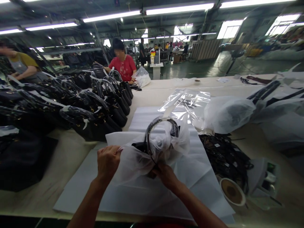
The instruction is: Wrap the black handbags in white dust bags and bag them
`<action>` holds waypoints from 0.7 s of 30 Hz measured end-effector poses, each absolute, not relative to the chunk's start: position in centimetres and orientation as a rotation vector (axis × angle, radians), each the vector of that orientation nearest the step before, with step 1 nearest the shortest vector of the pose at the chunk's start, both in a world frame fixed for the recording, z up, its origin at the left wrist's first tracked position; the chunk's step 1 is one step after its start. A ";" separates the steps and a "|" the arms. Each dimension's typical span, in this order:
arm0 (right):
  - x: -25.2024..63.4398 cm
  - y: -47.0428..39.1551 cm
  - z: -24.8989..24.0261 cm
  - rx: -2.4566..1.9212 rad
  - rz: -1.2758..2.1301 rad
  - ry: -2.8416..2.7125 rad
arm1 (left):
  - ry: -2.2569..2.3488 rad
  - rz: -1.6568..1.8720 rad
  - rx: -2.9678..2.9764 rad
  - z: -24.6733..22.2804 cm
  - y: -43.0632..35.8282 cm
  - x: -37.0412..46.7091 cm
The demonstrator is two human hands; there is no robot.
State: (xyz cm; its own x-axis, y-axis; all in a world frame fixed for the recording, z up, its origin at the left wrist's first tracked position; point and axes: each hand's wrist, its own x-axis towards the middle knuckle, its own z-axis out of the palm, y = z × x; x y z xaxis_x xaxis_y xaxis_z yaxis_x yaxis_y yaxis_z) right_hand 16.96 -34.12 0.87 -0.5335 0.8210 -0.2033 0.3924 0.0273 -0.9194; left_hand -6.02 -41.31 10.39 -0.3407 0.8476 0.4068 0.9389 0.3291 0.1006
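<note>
Black handbags (104,120) stand in rows at left. The left hand (108,161) pinches an edge of white wrapping (128,163), which surrounds a central handbag (142,146), its looped handle (147,136) exposed. This bag lies right of the left grip and just beyond the right hand (166,175), whose closure cannot be determined. At right, a clear container (257,174) holds indistinct items.

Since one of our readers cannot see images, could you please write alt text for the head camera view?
A person's left hand pinches thin white wrapping around a black handbag, while the right hand is at the bag's near side, above white sheets. Many black handbags stand left; wrapped bags sit right.
</note>
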 end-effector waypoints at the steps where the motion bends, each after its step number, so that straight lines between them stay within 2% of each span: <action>1: 16.6 -34.0 0.2 -1.304 1.519 -1.932 | -2.324 -0.441 -1.561 10.6 -41.1 -6.1; 4: 16.2 -33.7 -1.0 -1.468 1.608 -1.924 | -2.216 -0.505 -1.446 12.3 -40.5 -4.9; 9: 18.0 -34.4 -2.6 -1.571 1.607 -1.933 | -1.885 -0.974 -1.892 17.4 -36.9 0.2; 16: 19.9 -36.9 -4.9 -1.497 1.643 -1.938 | -2.547 -1.455 -2.225 20.4 -28.9 3.3; 21: 18.5 -36.0 -4.3 -1.203 1.578 -2.186 | -2.621 -1.831 -2.301 21.0 -27.7 3.2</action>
